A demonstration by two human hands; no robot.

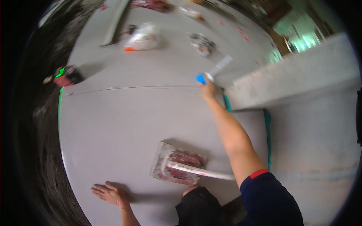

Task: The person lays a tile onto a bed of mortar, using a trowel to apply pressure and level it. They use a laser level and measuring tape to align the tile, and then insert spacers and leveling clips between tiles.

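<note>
A small bright-blue object (200,78) is seen at the right hand (208,90), near the broad grey surface's (109,128) thin seam; finger closure cannot be told, blurred. The left hand (108,193) is laid palm-down, fingers extended, close together.

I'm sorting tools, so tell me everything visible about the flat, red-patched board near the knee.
The roughly rectangular board is pale-rimmed, with dark-red patches and a whitish band; its material is unclear. It lies on the grey surface; a long white stick runs rightward across it. No hand touches it.
</note>
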